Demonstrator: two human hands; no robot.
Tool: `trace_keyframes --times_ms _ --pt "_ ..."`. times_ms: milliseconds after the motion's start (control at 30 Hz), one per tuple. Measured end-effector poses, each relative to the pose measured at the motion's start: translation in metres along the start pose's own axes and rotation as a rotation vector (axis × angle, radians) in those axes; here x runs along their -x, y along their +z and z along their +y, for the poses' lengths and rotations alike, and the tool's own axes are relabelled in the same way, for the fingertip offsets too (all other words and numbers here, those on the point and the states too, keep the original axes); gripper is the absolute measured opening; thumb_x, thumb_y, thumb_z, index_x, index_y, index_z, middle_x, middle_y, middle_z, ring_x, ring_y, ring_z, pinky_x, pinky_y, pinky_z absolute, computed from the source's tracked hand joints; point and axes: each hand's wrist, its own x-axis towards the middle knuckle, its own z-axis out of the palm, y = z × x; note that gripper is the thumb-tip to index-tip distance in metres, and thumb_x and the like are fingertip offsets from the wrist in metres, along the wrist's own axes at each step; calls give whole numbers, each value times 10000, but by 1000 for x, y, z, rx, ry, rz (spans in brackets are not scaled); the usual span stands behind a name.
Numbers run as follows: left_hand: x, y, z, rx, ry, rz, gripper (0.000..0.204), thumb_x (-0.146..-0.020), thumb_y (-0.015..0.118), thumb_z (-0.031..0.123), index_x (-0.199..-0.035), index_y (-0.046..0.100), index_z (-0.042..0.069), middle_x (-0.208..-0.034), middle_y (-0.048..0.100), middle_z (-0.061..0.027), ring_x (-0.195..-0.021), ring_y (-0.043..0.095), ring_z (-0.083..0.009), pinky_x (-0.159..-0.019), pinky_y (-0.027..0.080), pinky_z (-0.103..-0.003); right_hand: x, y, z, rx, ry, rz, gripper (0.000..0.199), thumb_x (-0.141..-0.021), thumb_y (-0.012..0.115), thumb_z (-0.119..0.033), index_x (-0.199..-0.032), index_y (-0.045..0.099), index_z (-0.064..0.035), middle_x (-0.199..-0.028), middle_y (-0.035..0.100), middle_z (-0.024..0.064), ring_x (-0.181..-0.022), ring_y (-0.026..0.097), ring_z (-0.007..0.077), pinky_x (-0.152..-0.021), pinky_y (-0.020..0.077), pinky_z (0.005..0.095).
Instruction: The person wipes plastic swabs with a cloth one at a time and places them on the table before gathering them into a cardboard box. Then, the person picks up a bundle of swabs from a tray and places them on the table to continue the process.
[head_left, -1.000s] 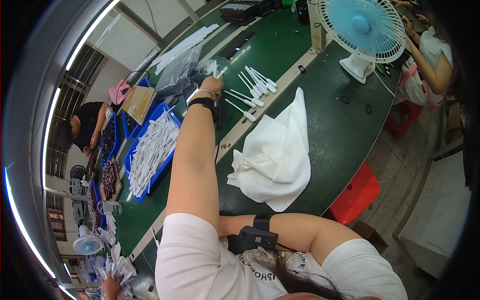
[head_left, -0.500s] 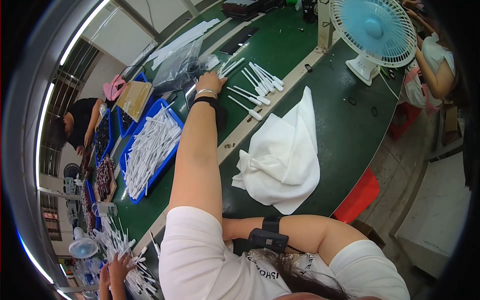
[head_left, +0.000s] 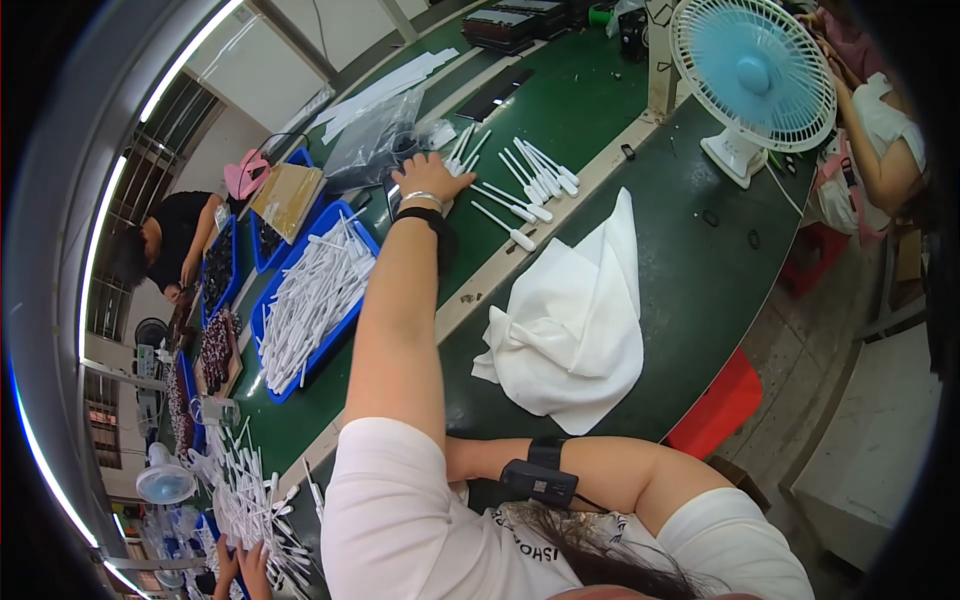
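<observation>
My left hand (head_left: 432, 180) reaches far across the green table, palm down, with its fingers spread. Just beyond its thumb lies a small bunch of white dropper-like sticks (head_left: 464, 150), thin at one end and thick at the other. Whether the fingertips touch them I cannot tell. More such sticks (head_left: 540, 172) lie to the right of this hand, in a loose row with their thick ends toward me. My right forearm (head_left: 500, 460) is folded across in front of my body. Of my right hand (head_left: 457, 460) only a sliver shows; the left arm hides its fingers.
A blue tray (head_left: 283, 393) heaped with white sticks stands left of my arm. A crumpled white cloth (head_left: 570, 330) lies nearer, and a fan (head_left: 752, 75) stands at the right. Another person's hands (head_left: 243, 568) are over a stick pile at lower left. Clear plastic bags (head_left: 375, 140) lie behind.
My left hand has spread its fingers, its thumb now stretched to the right. The bunch of sticks beside it has turned to point more away from me. The whole view has shifted slightly.
</observation>
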Motion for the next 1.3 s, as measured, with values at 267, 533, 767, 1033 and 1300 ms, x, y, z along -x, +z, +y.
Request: trace_keyframes --times_ms 267,533,767,1033,1300 --pt "16 -21 -32 118 131 -499 411 -707 600 374 -910 642 19 -949 627 -164 -887 602 -304 -787 465 -404 -15 3 19 -78 -21 -51 485 -785 574 -102 -1243 435 -27 -1062 578 99 -905 534 144 -803 417 261" --pt "18 0 -22 75 116 -327 283 -715 601 235 -895 649 23 -959 624 -175 -872 609 -320 -760 486 -388 -5 1 2 -8 23 -36 474 -797 588 -125 -1241 444 -38 -1079 572 106 -938 530 148 -823 414 260" --pt "-10 8 2 117 -9 -236 320 -732 601 277 -947 639 43 -962 630 -161 -874 611 -317 -755 485 -396 -18 -1 28 17 -73 -55 440 -817 579 -169 -1208 462 -5 -1251 471 170 -1134 449 249 -935 361 329" --pt "45 -55 -48 438 176 -194 455 -723 596 445 -777 650 -3 -807 630 -207 -748 608 -342 -680 476 -418 -24 5 38 -71 -228 -71 270 -759 636 -124 -1000 578 -15 -903 617 57 -757 538 112 -667 453 271" --pt "260 -206 -18 719 185 -95 388 -698 637 393 -893 652 58 -850 637 -152 -826 600 -324 -725 473 -401 -13 11 29 -574 36 4 314 -824 533 -83 -1133 514 -31 -1028 587 68 -940 568 193 -801 464 339"
